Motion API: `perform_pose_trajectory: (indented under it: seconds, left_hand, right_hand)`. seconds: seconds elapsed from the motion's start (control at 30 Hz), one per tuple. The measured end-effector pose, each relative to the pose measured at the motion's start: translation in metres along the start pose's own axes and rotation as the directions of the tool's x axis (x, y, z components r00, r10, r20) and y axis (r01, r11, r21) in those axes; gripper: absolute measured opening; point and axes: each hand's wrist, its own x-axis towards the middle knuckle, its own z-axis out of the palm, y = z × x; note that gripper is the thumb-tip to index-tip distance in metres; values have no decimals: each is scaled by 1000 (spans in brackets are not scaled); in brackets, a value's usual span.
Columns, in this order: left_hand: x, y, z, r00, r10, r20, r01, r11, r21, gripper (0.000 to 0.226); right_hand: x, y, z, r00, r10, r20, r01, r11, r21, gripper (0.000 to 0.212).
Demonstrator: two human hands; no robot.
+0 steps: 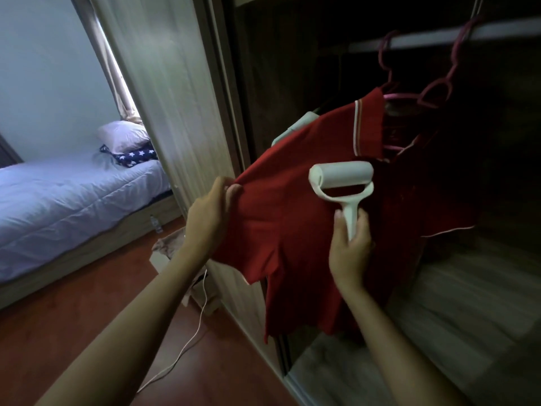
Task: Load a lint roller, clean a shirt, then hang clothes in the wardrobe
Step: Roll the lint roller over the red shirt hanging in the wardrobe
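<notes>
Cleaning step in hand. Right hand (pixel 349 244) wrapped round handle of white lint roller (pixel 341 174); roll lying on red shirt (pixel 287 206), just below collar. Left hand (pixel 210 212) pinching shirt's sleeve edge, pulling cloth taut leftward. Judgement: keep that tension, roll in straight overlapping strokes, light pressure. Shirt hanging on pink hanger (pixel 409 98) from wardrobe rail (pixel 439 36). Left of shirt: wardrobe door (pixel 175 83), white cable (pixel 187 344) on reddish floor, farther off a bed (pixel 58 200) with pillow (pixel 123 136).
</notes>
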Motion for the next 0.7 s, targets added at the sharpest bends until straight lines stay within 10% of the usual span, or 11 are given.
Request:
perform_pose_trajectory:
  seconds: [0.27,0.57,0.7]
  left_hand:
    - [-1,-8,5,1000,21,-9,-19,984,178,52]
    - [11,-1,9,999,-32,-11,33,970,241,35]
    - [14,-2,13,999,-39,19,34,979,200,33]
  right_hand:
    - [-104,123,-15,923,259,283,-164,933,-320,22]
    - [-90,100,15,939,299,168,-267,945,-190,22]
    - [-139,146,13,750,543,378,-395,826,-402,20]
